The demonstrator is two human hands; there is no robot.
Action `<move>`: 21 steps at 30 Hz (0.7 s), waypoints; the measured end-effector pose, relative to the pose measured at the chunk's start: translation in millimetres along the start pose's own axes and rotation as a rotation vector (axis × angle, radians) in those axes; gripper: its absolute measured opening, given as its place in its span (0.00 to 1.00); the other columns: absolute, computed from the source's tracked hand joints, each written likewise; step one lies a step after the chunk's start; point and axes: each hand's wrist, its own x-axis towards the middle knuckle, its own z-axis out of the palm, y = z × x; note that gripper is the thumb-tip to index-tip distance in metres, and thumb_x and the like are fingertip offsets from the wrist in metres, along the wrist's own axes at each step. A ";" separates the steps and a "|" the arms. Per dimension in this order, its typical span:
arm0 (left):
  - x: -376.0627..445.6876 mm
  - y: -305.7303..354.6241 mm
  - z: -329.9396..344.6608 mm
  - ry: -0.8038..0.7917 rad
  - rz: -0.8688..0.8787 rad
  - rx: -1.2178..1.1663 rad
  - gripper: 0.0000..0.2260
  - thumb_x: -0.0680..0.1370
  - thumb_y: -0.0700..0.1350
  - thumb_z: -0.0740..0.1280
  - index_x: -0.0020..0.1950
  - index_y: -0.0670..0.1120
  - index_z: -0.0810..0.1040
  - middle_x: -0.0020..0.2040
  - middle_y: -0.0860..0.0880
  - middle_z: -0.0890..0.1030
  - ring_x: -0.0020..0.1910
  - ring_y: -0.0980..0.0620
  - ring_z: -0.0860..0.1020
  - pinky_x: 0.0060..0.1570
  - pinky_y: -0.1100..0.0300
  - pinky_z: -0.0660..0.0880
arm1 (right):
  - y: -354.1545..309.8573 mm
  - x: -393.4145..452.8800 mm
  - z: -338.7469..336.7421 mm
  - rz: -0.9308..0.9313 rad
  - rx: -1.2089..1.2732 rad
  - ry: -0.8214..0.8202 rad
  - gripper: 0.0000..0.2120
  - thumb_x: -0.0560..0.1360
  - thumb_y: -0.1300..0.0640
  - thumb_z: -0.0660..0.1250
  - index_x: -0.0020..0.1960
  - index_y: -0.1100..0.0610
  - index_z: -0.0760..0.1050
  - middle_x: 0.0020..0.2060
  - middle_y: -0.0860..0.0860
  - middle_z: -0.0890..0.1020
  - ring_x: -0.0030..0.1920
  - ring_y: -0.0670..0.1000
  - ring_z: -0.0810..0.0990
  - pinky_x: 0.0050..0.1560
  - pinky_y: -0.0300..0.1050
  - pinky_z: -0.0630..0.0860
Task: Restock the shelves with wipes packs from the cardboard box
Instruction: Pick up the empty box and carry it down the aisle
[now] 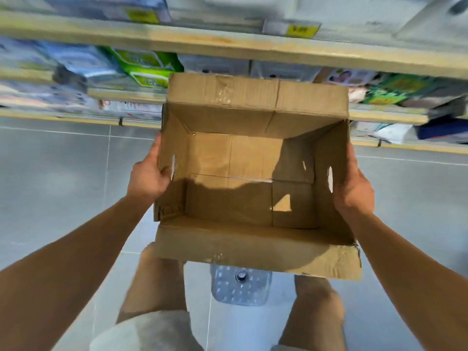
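Head view, looking steeply down: a person holds an open cardboard box [253, 178] in front of the body with both arms extended. Left hand [149, 176] — pressed against the outside of the box's left wall, thumb hooked over the rim beside a slot-shaped handle cut-out; the remaining fingers are hidden behind the cardboard. Right hand [353, 188] — laid against the outside of the right wall next to the matching cut-out, thumb along the upper edge, fingers likewise out of sight. The two hands are thus well apart, one on each side wall, clamping the box between them.

Box interior: bare brown cardboard, the bottom flaps meeting along a seam, part in shadow and part lit; no packs show inside. The far flap stands upright and the near flap [258, 252] folds outward toward the person, its right corner creased and torn.

Behind the box, shelves [228, 44] run across the frame in several tiers, with pale yellowish edges. Wipes packs [147, 64] in green, blue and white wrappers lie on them, blurred; yellow price tags [301, 30] hang at the upper tier's edge.

Below: grey tiled floor [50, 178], the person's bare legs and light shorts, and a perforated metal plate [240, 285] on the floor between the legs.
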 end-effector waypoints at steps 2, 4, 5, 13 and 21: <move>-24.7 6.2 -25.9 0.007 0.055 -0.005 0.38 0.78 0.43 0.66 0.77 0.62 0.45 0.55 0.41 0.81 0.46 0.38 0.81 0.53 0.47 0.77 | -2.5 -27.7 -25.0 -0.018 -0.006 0.006 0.43 0.78 0.64 0.60 0.75 0.33 0.37 0.61 0.60 0.78 0.53 0.66 0.79 0.52 0.58 0.76; -50.8 11.5 -48.8 0.015 0.075 0.017 0.37 0.78 0.43 0.65 0.77 0.61 0.45 0.57 0.40 0.80 0.48 0.36 0.80 0.54 0.46 0.76 | -4.2 -50.7 -49.7 -0.026 -0.016 0.010 0.45 0.78 0.64 0.61 0.75 0.32 0.35 0.57 0.60 0.79 0.51 0.64 0.80 0.48 0.55 0.76; -64.4 13.7 -57.6 0.027 0.062 0.021 0.37 0.79 0.43 0.65 0.77 0.62 0.45 0.58 0.39 0.80 0.49 0.35 0.80 0.54 0.46 0.76 | -4.6 -60.0 -60.7 -0.039 -0.024 0.015 0.45 0.78 0.64 0.61 0.74 0.32 0.34 0.56 0.60 0.79 0.50 0.64 0.80 0.47 0.55 0.76; -238.9 21.3 -87.4 0.259 -0.018 -0.015 0.37 0.77 0.47 0.65 0.75 0.67 0.44 0.62 0.41 0.78 0.55 0.34 0.77 0.54 0.42 0.76 | 22.7 -139.3 -143.4 -0.315 -0.046 0.054 0.52 0.74 0.69 0.62 0.73 0.31 0.32 0.45 0.59 0.80 0.41 0.60 0.79 0.39 0.53 0.75; -407.5 -25.1 -113.9 0.430 -0.161 -0.125 0.35 0.78 0.48 0.65 0.76 0.65 0.47 0.66 0.43 0.76 0.60 0.35 0.76 0.60 0.43 0.73 | -3.7 -233.9 -178.6 -0.592 -0.111 0.080 0.54 0.72 0.66 0.67 0.72 0.29 0.32 0.43 0.58 0.81 0.39 0.58 0.79 0.40 0.52 0.77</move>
